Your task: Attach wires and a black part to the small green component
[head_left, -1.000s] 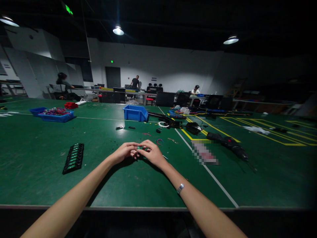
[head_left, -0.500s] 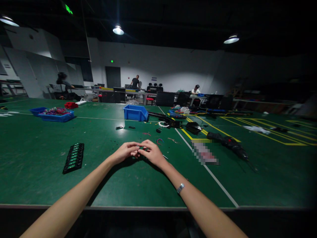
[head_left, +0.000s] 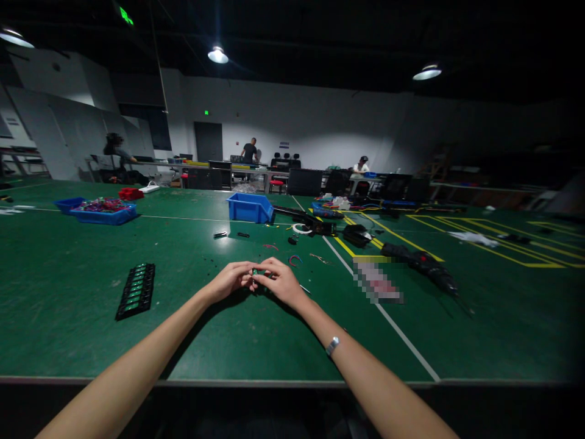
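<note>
My left hand (head_left: 231,280) and my right hand (head_left: 280,280) meet fingertip to fingertip just above the green table (head_left: 219,341). Both are closed in a pinch around something small. Fingers cover most of it, and only a tiny greenish spot shows between them, too small to name. To the left lies a black rack (head_left: 136,291) holding a row of several small green boards. Beyond my fingers are short red wires (head_left: 270,247) and a red and blue wire piece (head_left: 295,260). A thin light rod (head_left: 305,289) lies beside my right wrist.
An open blue bin (head_left: 249,209) stands ahead, and a blue tray of coloured wires (head_left: 104,210) sits far left. A black power tool (head_left: 423,265) lies right, near a blurred flat item (head_left: 377,280). People work at tables in the background.
My fingers have shifted slightly around the small thing, and a greenish spot now shows between them. My arms have stayed nearly in place.
</note>
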Demonstrator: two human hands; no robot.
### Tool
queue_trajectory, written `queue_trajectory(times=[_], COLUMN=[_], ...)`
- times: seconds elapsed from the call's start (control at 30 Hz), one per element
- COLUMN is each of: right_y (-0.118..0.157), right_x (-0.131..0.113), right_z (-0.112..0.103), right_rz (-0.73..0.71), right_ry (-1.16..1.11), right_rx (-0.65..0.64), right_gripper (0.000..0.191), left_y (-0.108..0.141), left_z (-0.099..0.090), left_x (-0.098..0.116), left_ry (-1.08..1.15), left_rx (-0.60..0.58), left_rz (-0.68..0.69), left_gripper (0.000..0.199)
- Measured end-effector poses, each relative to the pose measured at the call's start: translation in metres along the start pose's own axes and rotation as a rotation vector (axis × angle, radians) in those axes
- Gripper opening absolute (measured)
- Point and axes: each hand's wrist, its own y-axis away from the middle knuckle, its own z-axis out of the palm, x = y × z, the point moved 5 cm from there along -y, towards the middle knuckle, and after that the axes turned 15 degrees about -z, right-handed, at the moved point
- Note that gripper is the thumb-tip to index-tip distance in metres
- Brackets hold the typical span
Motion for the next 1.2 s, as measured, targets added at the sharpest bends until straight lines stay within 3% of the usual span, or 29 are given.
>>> queue_trajectory(times=[0.7, 1.2], right_y=[0.0000, 0.0004], right_x=[0.0053, 0.0050], right_z=[0.0006, 0.0016], right_rz=[-0.004, -0.002], right_ry=[0.021, 0.012], right_rx=[0.022, 0.010], right_gripper=[0.030, 0.028], left_y=[0.0003, 0.0046], left_z=[0.0008, 0.0010], left_x=[0.0014, 0.0032], left_ry=[0.016, -0.151], left_rx=[-0.001, 0.068], left_rz=[0.005, 0.027], left_gripper=[0.037, 0.043])
